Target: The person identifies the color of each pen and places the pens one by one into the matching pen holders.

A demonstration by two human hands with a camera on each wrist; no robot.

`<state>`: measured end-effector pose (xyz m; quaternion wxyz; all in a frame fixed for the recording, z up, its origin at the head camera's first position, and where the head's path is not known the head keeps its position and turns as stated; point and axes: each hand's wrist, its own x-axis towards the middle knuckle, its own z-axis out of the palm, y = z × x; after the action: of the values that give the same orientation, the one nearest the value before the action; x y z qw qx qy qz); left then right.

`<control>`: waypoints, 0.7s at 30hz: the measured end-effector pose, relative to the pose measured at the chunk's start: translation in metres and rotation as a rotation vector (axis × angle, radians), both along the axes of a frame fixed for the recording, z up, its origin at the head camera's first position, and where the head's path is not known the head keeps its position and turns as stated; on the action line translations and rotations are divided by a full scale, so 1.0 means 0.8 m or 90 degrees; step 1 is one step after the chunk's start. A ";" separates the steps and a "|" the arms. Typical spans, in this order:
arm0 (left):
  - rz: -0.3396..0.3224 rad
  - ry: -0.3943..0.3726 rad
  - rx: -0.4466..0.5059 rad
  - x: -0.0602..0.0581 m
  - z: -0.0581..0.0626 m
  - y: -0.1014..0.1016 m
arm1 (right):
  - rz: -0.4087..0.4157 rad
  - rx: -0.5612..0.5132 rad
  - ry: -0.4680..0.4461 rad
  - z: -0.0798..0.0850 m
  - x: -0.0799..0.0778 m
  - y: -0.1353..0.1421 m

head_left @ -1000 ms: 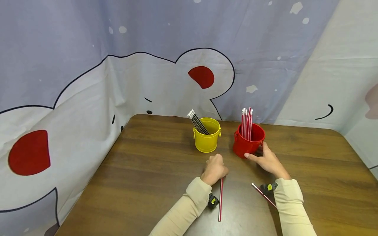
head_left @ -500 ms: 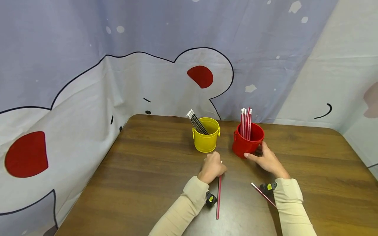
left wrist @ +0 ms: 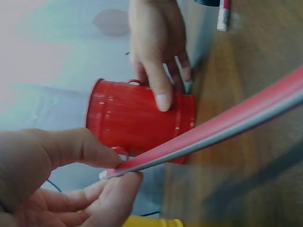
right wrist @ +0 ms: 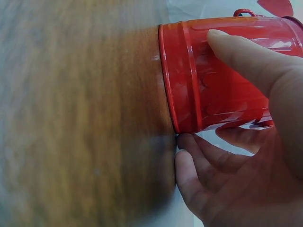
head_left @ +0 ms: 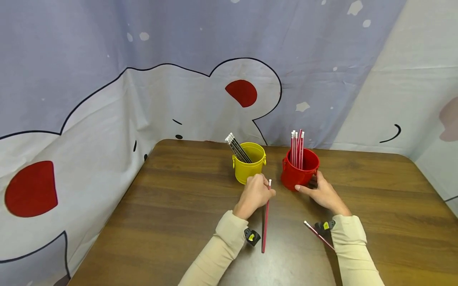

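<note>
Between the thumb and fingers of my left hand (head_left: 255, 194) a red striped pencil (head_left: 266, 230) is pinched near its white eraser end. In the left wrist view that pencil (left wrist: 208, 132) slants across in front of the red bucket (left wrist: 130, 116); whether its far end touches the table I cannot tell. My right hand (head_left: 325, 196) holds the lower right side of the bucket, its thumb on the front wall and its fingers at the side, as the right wrist view of the hand (right wrist: 265, 123) shows. Several red pencils (head_left: 297, 149) stand inside the bucket, erasers up.
A yellow bucket (head_left: 247, 171) with several black pencils (head_left: 239, 149) leaning left stands just beyond my left hand. Another red pencil (head_left: 318, 235) lies on the wooden table (head_left: 179, 222), partly under my right forearm. A printed curtain (head_left: 171, 103) hangs behind the table.
My left hand has moved forward toward the buckets, drawing the pencil with it and raising its eraser end. My right hand stays at the red bucket.
</note>
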<state>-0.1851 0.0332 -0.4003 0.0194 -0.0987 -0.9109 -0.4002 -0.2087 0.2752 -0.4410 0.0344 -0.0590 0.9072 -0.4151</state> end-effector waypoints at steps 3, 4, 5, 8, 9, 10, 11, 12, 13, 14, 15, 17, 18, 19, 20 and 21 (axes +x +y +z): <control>-0.013 0.046 0.034 0.001 0.007 -0.002 | 0.002 -0.003 0.003 0.000 0.000 0.000; -0.015 0.058 0.047 0.001 0.009 -0.003 | 0.002 -0.003 0.003 0.000 0.000 0.000; -0.016 0.078 0.056 0.001 0.011 -0.003 | 0.002 -0.004 0.003 0.000 0.000 0.000; -0.022 0.130 0.098 0.001 0.016 -0.003 | 0.002 -0.004 0.003 0.000 0.000 0.000; -0.027 0.148 0.111 0.001 0.017 -0.003 | 0.002 -0.004 0.004 0.000 0.000 0.000; -0.032 0.169 0.124 0.001 0.018 -0.004 | 0.003 -0.003 0.005 0.000 0.000 0.000; -0.039 0.188 0.137 0.001 0.019 -0.004 | 0.003 -0.003 0.006 0.000 0.000 0.000; -0.047 0.203 0.154 0.001 0.020 -0.004 | 0.003 -0.002 0.007 0.000 -0.001 0.000; -0.056 0.220 0.168 0.001 0.021 -0.005 | 0.003 -0.001 0.006 0.000 0.000 0.000; -0.064 0.234 0.182 0.001 0.022 -0.005 | 0.003 -0.001 0.006 0.000 0.000 -0.001; -0.073 0.248 0.196 0.001 0.023 -0.006 | 0.003 -0.002 0.004 0.000 0.000 -0.001; -0.091 0.269 0.226 0.002 0.024 -0.006 | 0.003 -0.001 0.003 0.001 0.000 -0.001; -0.099 0.278 0.237 0.002 0.024 -0.007 | 0.003 -0.001 0.001 0.001 0.000 -0.001; -0.106 0.288 0.245 0.003 0.025 -0.007 | 0.004 -0.002 0.000 0.002 0.001 -0.001; -0.111 0.297 0.249 0.003 0.025 -0.007 | 0.004 -0.003 0.001 0.001 0.001 -0.001; -0.116 0.306 0.255 0.003 0.025 -0.008 | 0.004 -0.004 0.001 0.001 0.000 -0.001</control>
<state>-0.1831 0.0270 -0.3807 0.2168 -0.2658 -0.7708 -0.5369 -0.2085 0.2744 -0.4400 0.0349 -0.0620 0.9057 -0.4179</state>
